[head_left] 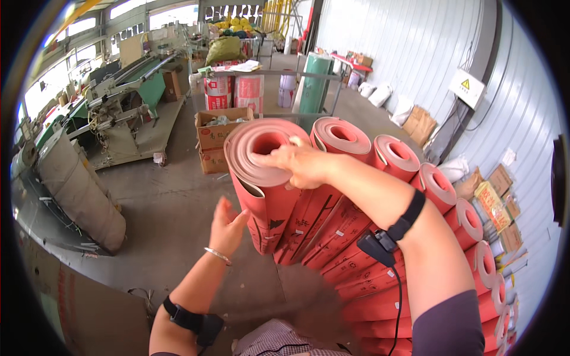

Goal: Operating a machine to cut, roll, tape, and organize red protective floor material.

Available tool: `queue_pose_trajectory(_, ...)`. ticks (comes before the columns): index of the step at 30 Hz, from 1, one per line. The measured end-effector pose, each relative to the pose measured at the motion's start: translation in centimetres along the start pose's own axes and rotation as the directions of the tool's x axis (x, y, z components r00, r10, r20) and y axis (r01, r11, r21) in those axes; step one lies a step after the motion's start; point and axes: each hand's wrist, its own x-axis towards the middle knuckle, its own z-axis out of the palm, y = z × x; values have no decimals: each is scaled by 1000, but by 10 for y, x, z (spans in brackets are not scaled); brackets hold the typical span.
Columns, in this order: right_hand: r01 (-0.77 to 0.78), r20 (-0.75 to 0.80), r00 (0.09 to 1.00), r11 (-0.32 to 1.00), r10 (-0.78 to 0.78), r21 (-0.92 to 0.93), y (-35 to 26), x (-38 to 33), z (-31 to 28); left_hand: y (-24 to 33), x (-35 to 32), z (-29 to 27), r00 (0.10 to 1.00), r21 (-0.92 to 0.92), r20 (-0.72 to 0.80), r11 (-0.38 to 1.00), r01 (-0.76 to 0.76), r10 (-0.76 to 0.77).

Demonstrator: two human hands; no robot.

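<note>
A thick roll of red sheeting [270,210] stands on end before me, with pale layers and a round hollow core showing at its top. My right hand [303,163] reaches across and grips its upper rim, one finger stretched over the core's opening. Beside the roll's near left side is my left hand [228,225], fingers extended and thumb apart, holding nothing. Whether its thumb touches the red surface I cannot tell. Next to this roll stands a second red roll [341,139], and several more curve away toward the lower right.
Open cardboard boxes [222,127] are stacked behind the front roll. A metal-framed table [273,73] and a green roll [314,83] stand farther back. Machinery [130,95] fills the left, near a grey wrapped roll [80,184]. Cartons and bags [496,202] line the right wall.
</note>
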Motion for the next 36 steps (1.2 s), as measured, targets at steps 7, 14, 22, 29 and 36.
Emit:
queue_pose_trajectory(7,-49,-108,992,980,71,195,84,35,42,89,122,19,557,595,477,217,-774,680)
queue_pose_trajectory(14,-478,-594,669,871,447,117,118,-16,44,88,205,65,561,542,732,168,-823,385)
queue_pose_trajectory(22,-578,-589,633,813,502,71,148,-43,82,110,255,75,598,489,731,360,-795,328)
queue_pose_trajectory(29,-569,-582,603,805,546,166,152,-32,83,104,289,81,626,511,713,378,-772,315)
queue_pose_trajectory(36,-466,-767,515,876,383,125,177,-41,102,109,301,110,629,531,700,342,-775,339)
